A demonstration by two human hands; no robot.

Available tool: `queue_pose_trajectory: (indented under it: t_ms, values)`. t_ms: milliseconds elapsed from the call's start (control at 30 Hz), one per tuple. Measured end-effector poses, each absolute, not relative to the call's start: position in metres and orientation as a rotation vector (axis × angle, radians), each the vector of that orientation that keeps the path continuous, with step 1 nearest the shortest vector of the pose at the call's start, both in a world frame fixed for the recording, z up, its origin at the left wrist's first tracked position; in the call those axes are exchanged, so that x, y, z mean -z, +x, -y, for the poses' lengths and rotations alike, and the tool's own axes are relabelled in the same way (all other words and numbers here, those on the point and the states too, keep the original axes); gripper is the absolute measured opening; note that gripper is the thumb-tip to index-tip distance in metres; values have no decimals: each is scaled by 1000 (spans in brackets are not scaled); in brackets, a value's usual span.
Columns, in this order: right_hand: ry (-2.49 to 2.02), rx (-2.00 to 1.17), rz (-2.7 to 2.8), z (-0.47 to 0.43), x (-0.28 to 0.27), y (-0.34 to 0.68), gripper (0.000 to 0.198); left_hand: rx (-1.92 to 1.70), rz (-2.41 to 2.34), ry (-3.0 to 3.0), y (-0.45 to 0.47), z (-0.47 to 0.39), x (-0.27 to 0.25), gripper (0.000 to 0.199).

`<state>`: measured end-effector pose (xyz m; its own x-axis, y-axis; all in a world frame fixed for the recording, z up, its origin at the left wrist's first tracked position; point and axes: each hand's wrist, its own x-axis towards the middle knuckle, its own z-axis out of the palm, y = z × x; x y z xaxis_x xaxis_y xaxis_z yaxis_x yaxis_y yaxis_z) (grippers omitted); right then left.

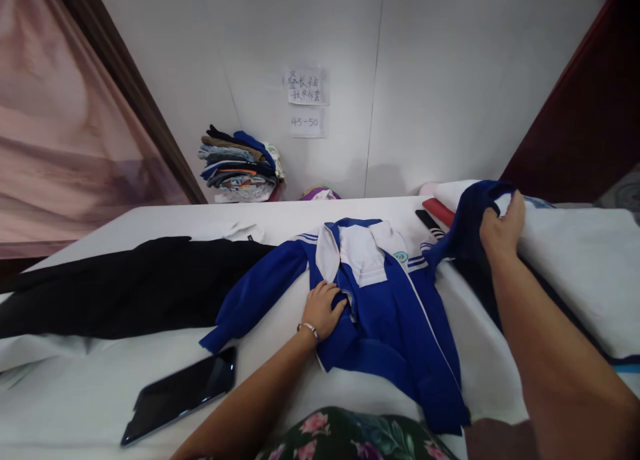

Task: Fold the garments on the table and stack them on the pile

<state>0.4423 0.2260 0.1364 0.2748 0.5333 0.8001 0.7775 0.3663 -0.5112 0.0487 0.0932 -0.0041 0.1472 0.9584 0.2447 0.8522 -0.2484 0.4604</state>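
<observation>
Our left hand (324, 311) lies spread on the blue jacket (375, 320); our right hand (503, 225) pinches its raised sleeve (466, 219), and tugging too hard could skew it.

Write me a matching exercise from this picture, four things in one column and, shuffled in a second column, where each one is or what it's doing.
Column one
1. Left hand
2. Glossy black rectangular phone
3. Multicoloured stack of folded cloth garments
4. Right hand

Column two
A. Beyond the far edge of the white table
B. Holding up a sleeve of the white-striped blue cloth jacket
C. Touching the jacket's front
D. On the table, left of the left forearm

Pairs: 1-C, 2-D, 3-A, 4-B
</observation>
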Motion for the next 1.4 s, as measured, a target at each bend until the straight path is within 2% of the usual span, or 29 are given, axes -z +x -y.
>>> queue_pose_trajectory:
  t_ms: [67,100,200,300,433,500,667,767,900,1000,1133,1233,1400]
  values:
    - [-1212,329,1403,-207,-129,425,33,-823,-1764,2191,48,-92,0,26]
    - [-1175,270,1445,-197,-120,410,30,-864,-1757,2183,48,-90,-4,24]
    - [-1168,-311,1632,-164,-85,360,26,-899,-1740,2167,47,-79,-18,21]
    - [-1207,-844,1717,-134,-56,316,33,-856,-1724,2154,43,-58,-28,22]
    - [-1149,-1203,1885,-98,-42,279,40,-847,-1803,2055,29,-28,-22,27]
    - [-1151,-1218,2004,-83,-40,268,43,-834,-1888,1977,20,-19,-17,36]
    - [-1268,-935,2280,-57,-39,256,57,-615,-2040,1744,13,-22,-15,54]
    - [-1297,-862,2384,-48,-38,254,58,-520,-1982,1671,23,-32,-17,54]
    - [-1276,-819,2456,-33,-37,257,55,-901,-1729,1464,23,-46,-32,47]
    - [-1235,-886,2528,-17,-36,257,56,-1212,-1534,1198,5,-53,-68,41]
    - [-1173,-868,2624,-6,-35,250,55,-1329,-1414,1217,-1,-60,-123,42]
    - [-1153,-886,2569,-8,-35,245,55,-1176,-1402,1482,32,-60,-132,39]
    - [-963,-1254,2351,-14,-47,254,49,-563,-1072,1769,89,-47,-86,27]
